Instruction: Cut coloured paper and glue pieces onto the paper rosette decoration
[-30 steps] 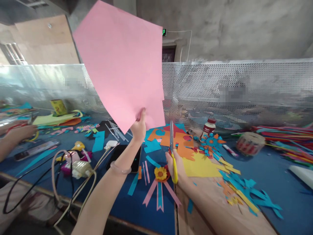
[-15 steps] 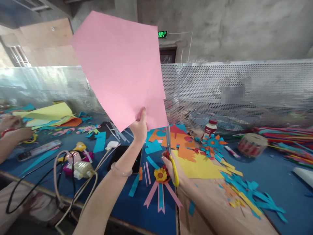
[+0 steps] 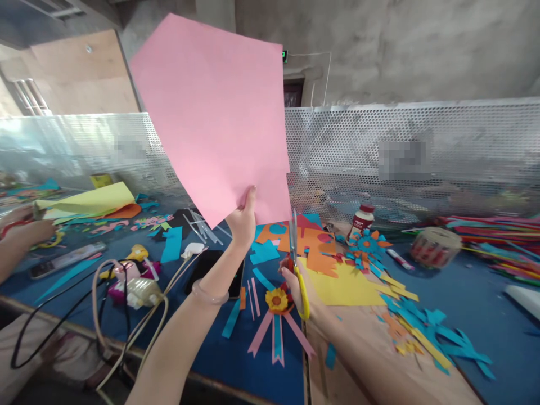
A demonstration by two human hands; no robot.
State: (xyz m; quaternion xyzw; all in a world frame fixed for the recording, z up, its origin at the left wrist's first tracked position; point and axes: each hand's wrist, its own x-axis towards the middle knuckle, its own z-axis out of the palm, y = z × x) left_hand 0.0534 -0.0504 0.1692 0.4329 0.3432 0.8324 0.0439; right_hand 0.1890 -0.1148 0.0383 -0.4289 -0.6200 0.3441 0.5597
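My left hand [image 3: 243, 222] pinches the lower edge of a large pink paper sheet [image 3: 219, 118], thumb on the near face, and holds it up in front of me. A small step shows in the sheet's right edge. In my right hand [image 3: 297, 284] are scissors [image 3: 302, 289] with yellow and red handles, blades pointing up at the sheet's lower right corner. Whether the blades touch the paper I cannot tell. Below the hands lies a paper rosette [image 3: 277, 301] with a yellow flower and pink and blue ribbon tails. Two thin pink strips [image 3: 256, 298] lie beside it.
Orange paper scraps [image 3: 320, 256] and a yellow sheet [image 3: 346, 289] lie beyond my right hand. Further right are a dark red bottle [image 3: 361, 222], a tape roll [image 3: 436, 247] and blue scraps [image 3: 455, 337]. Cables [image 3: 143, 332] and another person's hands [image 3: 29, 230] are at left.
The pink sheet has shifted slightly right and up with my left hand, covering more of the exit sign. The scissors remain near its lower right corner.
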